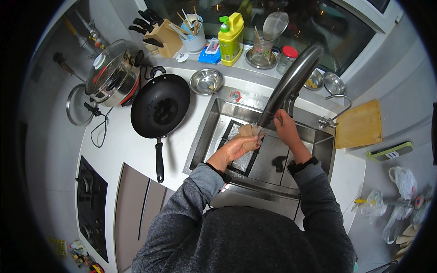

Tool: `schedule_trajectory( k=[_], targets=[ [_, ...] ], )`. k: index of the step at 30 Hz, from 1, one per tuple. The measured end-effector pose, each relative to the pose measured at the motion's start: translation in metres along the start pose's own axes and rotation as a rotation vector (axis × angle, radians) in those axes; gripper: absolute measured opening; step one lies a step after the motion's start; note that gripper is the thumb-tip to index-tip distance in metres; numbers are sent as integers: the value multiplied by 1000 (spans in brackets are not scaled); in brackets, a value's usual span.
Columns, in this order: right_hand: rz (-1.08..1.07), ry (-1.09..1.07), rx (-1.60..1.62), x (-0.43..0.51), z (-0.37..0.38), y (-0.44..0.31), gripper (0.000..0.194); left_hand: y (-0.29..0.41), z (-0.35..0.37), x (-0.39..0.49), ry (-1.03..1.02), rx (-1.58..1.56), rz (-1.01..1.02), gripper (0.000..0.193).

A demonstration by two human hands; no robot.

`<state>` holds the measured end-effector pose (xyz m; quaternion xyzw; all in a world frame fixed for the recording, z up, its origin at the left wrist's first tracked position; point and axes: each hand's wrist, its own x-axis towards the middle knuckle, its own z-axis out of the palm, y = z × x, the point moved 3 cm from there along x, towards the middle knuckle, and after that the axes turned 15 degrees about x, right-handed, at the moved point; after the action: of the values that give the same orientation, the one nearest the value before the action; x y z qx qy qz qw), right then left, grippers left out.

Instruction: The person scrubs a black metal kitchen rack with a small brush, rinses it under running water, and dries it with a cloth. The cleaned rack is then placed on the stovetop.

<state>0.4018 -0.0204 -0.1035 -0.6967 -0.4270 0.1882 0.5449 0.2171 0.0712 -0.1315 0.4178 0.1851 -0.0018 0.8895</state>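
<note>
My left hand (240, 146) grips a wet beige cloth (248, 130) beneath the spout of the metal faucet (290, 78). Water appears to run over the cloth and my fingers. Beside the spout, on its right, is my right hand (286, 127). Its fingers are curled in by the faucet, and what they touch or hold is hard to make out. Below both hands lies the stainless steel sink (209, 136). A black-framed panel (248, 163) rests in its left part, partly covered by my left hand. A dark wet clump (279, 164) lies on the sink's metal surface to the right.
Left of the sink stand a black wok (160, 109), a steel bowl (206, 82) and a lidded steamer pot (112, 76). Along the sill are a knife block (165, 37), a yellow pump bottle (231, 41) and a red-lidded jar (287, 58). A wooden cutting board (360, 124) leans at right.
</note>
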Motion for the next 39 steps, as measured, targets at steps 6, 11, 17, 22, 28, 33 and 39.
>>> schedule_trajectory(
  k=[6,11,17,22,28,33,39],
  targets=[
    [-339,-410,-227,-23,18,-19,65,7,8,-5,3,44,-37,40],
    [-497,-530,-165,-53,40,-45,61,4,22,-11,-46,130,-145,27],
    [-535,-552,-335,-59,51,-28,45,-6,27,-10,-61,330,-341,13],
    [-527,-483,-586,-73,59,-13,18,-29,15,0,47,876,-222,21],
    [-238,-557,-651,-79,75,-1,16,-54,0,12,182,1664,-24,33],
    [84,-575,-591,-89,80,7,24,-67,-1,5,283,1811,36,24],
    [395,-606,-356,-94,83,32,35,-64,5,-4,414,2092,352,21]
  ],
)
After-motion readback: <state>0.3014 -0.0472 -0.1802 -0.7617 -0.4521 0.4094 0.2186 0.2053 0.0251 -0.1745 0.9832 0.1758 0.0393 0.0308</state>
